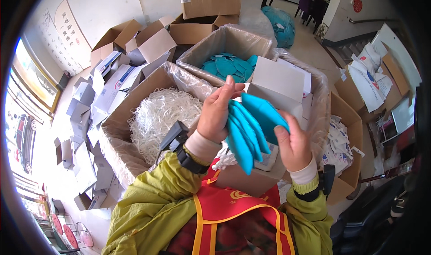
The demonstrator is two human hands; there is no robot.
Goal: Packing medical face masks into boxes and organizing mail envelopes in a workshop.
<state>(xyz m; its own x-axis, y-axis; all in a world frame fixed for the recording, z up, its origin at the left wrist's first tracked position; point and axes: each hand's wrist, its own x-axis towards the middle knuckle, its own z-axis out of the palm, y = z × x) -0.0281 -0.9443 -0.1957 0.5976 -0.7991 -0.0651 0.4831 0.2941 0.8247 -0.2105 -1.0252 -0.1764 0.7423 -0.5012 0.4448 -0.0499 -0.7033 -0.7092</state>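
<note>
In front of my chest I hold several teal folded face masks [244, 131], fanned apart, their edges stitched. My left hand [216, 113] is at their left end, thumb raised and the other fingers partly hidden behind the masks. My right hand [294, 142] pinches the rightmost mask between thumb and fingers. Just below them stands a small open carton [244, 181] with white items inside. Left of my hands, a lined box [117, 131] holds a tangled heap of white elastic loops [168, 115]. Farther off, another lined box [197, 53] contains loose teal masks [230, 66].
A white carton [278, 82] with raised flaps stands behind my right hand. At right, a brown box [352, 167] holds white packets [336, 140]. Empty cartons [112, 77] pile up at left. A stuffed teal bag [280, 26] lies on the floor at the back.
</note>
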